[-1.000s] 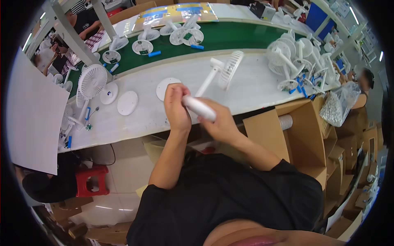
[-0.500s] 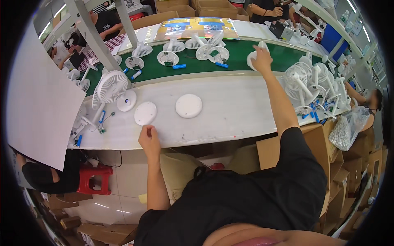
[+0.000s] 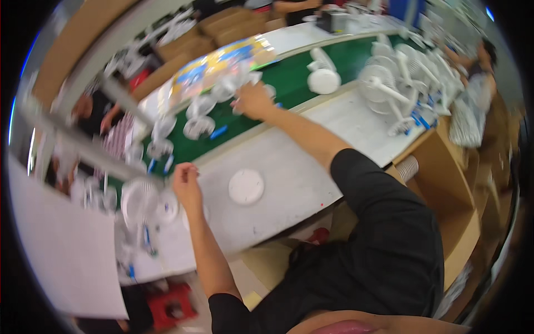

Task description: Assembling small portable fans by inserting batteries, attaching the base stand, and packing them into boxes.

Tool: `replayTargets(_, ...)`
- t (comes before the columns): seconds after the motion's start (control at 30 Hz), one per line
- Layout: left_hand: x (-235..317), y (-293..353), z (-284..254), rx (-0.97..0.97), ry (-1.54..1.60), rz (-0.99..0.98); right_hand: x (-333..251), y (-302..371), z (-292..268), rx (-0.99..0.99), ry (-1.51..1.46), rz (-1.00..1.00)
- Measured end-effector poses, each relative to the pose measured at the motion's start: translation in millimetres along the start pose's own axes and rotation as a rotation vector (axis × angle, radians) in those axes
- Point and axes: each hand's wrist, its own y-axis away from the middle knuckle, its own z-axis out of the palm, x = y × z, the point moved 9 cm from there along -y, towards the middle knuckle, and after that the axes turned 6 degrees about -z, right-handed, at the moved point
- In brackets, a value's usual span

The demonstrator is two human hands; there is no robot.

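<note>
The right hand (image 3: 255,101) has let go of the white fan (image 3: 324,79), which half a second ago was under its fingers. Now that fan sits by itself on the green belt (image 3: 289,78), at the far side and right of the hand. This means that the fan is out of the person's hands, and the right hand is over at another spot. It is by the row of fans (image 3: 200,106) farther left on the belt. The right arm reaches far out across the white table (image 3: 295,178), with the elbow a bit bent and the fingers pointing left. The picture is blurry there, so one cannot tell if the fingers hold a fan or only touch one. The left hand (image 3: 186,181) has gone farther out too, and hangs near the belt's edge. Its fingers are curled and close together, and nothing shows in them. One round white plate (image 3: 246,187) lies to its right on the table, and another plate (image 3: 206,213) peeks out beside the left forearm.
</note>
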Motion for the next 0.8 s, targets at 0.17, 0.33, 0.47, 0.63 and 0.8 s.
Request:
replayTargets(0.17,-3,-150,45,0.231,-0.495,0.592,26,13,-22,0.235,0.001,0.014)
replayTargets(0.33,-60,-184,72,-0.188,-0.542,0.25,37,16,-51,0.102,-0.07,0.047)
replayTargets(0.47,-17,-142,91,-0.191,-0.385,0.336,55,41,-112,0.395,-0.188,0.002)
replayTargets(0.63,25,-91,51,0.287,-0.163,0.196,122,81,-173,0.423,-0.407,0.547)
replayTargets(0.8,63,-40,74,0.443,0.082,0.037,200,155,-240,0.734,-0.815,0.78)
